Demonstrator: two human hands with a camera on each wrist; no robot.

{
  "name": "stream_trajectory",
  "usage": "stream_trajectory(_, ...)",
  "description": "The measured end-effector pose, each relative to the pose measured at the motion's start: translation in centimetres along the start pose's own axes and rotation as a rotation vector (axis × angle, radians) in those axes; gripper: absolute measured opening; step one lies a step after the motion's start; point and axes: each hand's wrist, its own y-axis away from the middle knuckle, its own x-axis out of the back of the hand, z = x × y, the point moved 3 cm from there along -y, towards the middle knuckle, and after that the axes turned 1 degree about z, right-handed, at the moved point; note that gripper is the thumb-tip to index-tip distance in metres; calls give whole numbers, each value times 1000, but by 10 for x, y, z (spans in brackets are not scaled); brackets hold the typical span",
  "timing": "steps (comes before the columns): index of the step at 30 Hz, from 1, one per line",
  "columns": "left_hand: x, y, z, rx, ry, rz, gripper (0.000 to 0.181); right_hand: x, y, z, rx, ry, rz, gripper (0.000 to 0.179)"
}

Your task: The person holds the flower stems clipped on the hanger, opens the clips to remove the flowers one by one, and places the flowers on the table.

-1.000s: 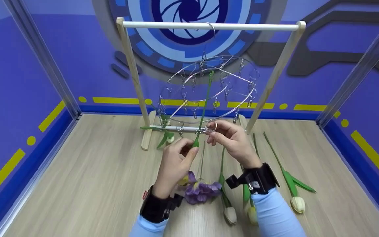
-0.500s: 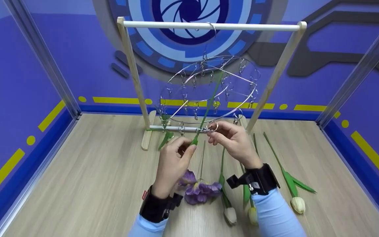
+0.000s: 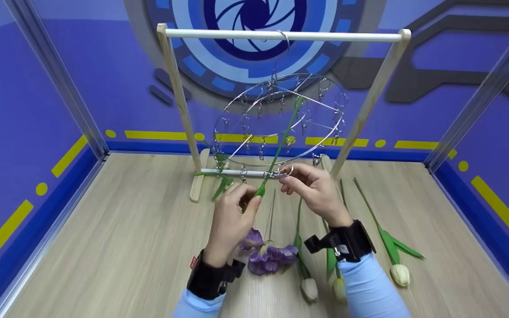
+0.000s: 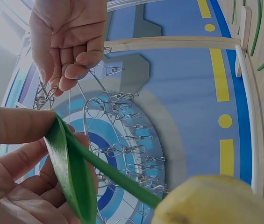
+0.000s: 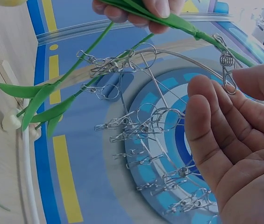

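My left hand (image 3: 232,212) pinches a yellow tulip (image 4: 211,200) by the leaf and stem just above the bloom. The green stem slants up across the round wire hanger (image 3: 232,152). A metal clip (image 5: 226,60) of the hanger sits at the stem in the right wrist view. My right hand (image 3: 314,190) pinches this clip's looped handle between thumb and fingers. To the left, tulips with green leaves (image 3: 222,185) hang from other clips of the hanger; the right wrist view shows two, with pale blooms (image 5: 11,120) downward.
The hanger hooks over the top bar (image 3: 237,33) of a wooden stand. On the table (image 3: 117,247) lie a purple flower (image 3: 270,258), a white tulip (image 3: 309,289), a yellowish tulip (image 3: 339,289) partly behind the right forearm, and another pale tulip (image 3: 400,274) farther right.
The held stem's upper end has swung right, and my left hand has shifted slightly left. My right hand stays at the clip; the hanger has rocked a little.
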Motion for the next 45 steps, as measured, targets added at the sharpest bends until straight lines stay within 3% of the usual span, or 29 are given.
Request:
stream_trajectory(19,1,0,0,-4,-3,-7,5,2,-1,-1,25,-5,22,15)
stream_trajectory(33,2,1,0,6,-3,-28,5,4,-2,1,3,-36,34,13)
stream_trajectory(45,2,1,2,9,-17,-30,4,10,-2,0,-41,3,27,13)
